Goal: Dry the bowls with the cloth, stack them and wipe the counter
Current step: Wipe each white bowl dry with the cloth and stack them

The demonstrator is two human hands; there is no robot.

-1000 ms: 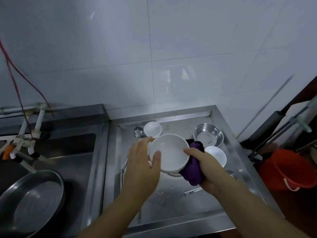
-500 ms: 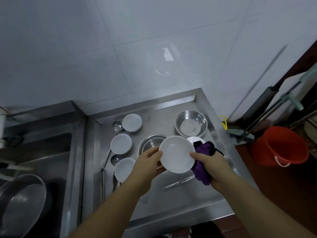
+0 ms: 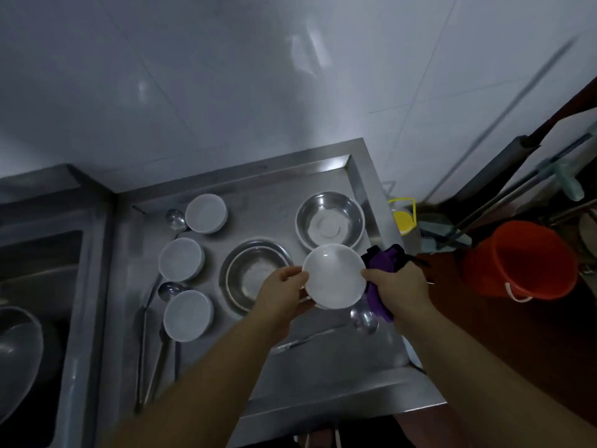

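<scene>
I hold a white bowl (image 3: 334, 276) above the right part of the steel counter (image 3: 316, 367). My left hand (image 3: 281, 295) grips its left rim. My right hand (image 3: 399, 287) holds a purple cloth (image 3: 382, 265) against the bowl's right side. Three small white bowls stand apart on the left of the counter: one at the back (image 3: 206, 213), one in the middle (image 3: 181, 259), one nearest me (image 3: 188, 315). A steel bowl (image 3: 330, 220) sits at the back right. Another steel bowl (image 3: 255, 276) lies in the middle, partly hidden by my left hand.
Long-handled ladles (image 3: 155, 350) lie along the counter's left side, a spoon (image 3: 364, 318) and a flat utensil (image 3: 303, 341) below the held bowl. A sink with a steel basin (image 3: 16, 354) is at left. An orange bucket (image 3: 520, 260), mop handles and a yellow jug (image 3: 403, 218) stand on the floor at right.
The view has swung right and down, so the counter and small bowls now show fully. The white bowl has turned in my hands and sits lower, with the cloth still against it.
</scene>
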